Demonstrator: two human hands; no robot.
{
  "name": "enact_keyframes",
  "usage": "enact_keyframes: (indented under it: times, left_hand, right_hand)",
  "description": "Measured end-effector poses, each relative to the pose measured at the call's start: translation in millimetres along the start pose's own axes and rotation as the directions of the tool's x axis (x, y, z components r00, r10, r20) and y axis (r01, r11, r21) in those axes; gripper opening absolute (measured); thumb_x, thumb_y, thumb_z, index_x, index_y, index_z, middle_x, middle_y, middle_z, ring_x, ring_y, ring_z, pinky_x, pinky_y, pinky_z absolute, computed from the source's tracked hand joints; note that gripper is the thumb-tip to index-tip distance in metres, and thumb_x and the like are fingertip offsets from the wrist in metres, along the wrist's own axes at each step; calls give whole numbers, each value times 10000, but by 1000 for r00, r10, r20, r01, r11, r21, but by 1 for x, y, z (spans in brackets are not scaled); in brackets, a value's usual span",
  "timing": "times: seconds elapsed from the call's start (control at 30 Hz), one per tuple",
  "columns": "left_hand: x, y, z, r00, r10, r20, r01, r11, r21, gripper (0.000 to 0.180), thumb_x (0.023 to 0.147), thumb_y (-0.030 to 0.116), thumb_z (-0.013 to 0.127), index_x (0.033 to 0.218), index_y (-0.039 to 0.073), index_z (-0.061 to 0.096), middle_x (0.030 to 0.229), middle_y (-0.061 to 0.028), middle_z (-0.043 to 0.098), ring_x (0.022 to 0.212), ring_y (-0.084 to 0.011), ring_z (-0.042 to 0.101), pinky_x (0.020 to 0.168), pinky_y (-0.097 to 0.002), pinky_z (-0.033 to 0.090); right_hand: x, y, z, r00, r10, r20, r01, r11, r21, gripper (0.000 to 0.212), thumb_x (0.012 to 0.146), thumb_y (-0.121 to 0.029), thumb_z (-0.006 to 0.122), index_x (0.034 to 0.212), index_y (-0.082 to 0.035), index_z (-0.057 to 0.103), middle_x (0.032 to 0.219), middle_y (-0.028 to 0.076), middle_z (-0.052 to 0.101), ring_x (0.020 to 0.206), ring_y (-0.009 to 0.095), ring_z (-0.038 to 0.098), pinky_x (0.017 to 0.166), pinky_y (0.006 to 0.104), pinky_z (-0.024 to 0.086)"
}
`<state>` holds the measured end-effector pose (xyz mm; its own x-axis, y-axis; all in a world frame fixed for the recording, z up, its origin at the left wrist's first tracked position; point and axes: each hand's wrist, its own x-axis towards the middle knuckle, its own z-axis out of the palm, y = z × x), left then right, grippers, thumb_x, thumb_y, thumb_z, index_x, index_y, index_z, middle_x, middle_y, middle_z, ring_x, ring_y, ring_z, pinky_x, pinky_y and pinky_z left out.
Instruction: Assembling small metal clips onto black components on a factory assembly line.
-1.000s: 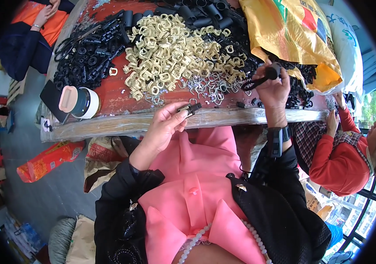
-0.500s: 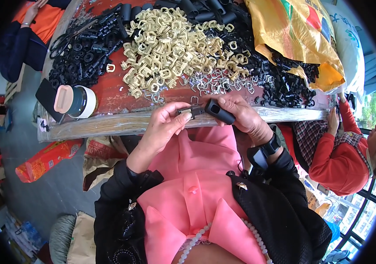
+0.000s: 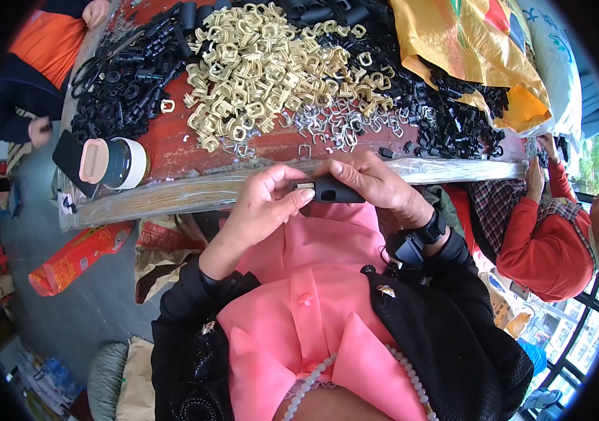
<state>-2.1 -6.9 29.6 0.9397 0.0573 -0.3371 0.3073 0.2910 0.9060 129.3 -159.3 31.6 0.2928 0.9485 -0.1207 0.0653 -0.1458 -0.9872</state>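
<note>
Both my hands meet in front of the near table edge, over my pink shirt. The fingers of my right hand (image 3: pixel 373 182) are wrapped round a short black plastic sleeve (image 3: pixel 341 193), which lies nearly level with a slot showing near its left end. My left hand (image 3: pixel 261 207) pinches a small black fitting (image 3: pixel 301 186) with a pale bit on it, right at the sleeve's left end. Most of that fitting is hidden by the sleeve and my fingers. Beyond my hands, a heap of cream plastic clips (image 3: pixel 257 70) and bent metal wire clips (image 3: pixel 331 126) lie on the red tabletop (image 3: pixel 173 151).
Black ring and tube parts (image 3: pixel 128 88) are heaped at left, small black pieces (image 3: pixel 454 137) at right. A yellow sack (image 3: pixel 468 49) stands far right. A cup (image 3: pixel 124 165) with a pink lid sits near the left edge. One person (image 3: pixel 545 231) works at right, another (image 3: pixel 43 63) at left.
The sleeve has swung from a tilt to nearly level and moved left onto the fitting, whose exposed length has shrunk. My hands are closer together. The person at left has shifted their arms.
</note>
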Motion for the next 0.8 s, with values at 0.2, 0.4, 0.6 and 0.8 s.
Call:
enact_keyframes:
  times: [0.2,0.4,0.6,0.8]
  left_hand:
    - [0,9,-4,998,-27,50,24,998,65,230,776,109,577,945,-29,503,682,-19,523,549,-42,466,466,-165,383]
    - [-2,10,-2,997,-46,69,38,993,113,227,775,110,576,942,-31,515,675,-16,525,544,-46,471,468,-165,392]
    - [3,8,-9,993,-107,57,111,991,-80,231,770,124,587,933,-30,528,677,-23,547,556,-51,501,486,-172,420]
    - [6,12,-11,985,-160,67,166,982,-93,231,769,142,593,925,-20,540,682,-25,556,563,-56,517,506,-175,440]
  right_hand:
    - [0,-18,9,995,-3,-104,-10,992,-123,390,890,-316,352,942,20,541,688,36,569,666,95,508,604,224,401]
    - [-1,-11,13,956,279,-96,-254,943,213,378,898,-319,326,966,-1,520,618,11,526,588,68,476,538,204,381]
    - [-2,-5,25,958,39,-285,-62,995,-72,375,905,-309,304,960,-3,514,585,4,498,535,57,441,499,198,360]
    - [3,-6,26,954,124,-274,-122,992,25,392,907,-316,285,966,3,506,607,15,509,593,79,481,560,210,384]
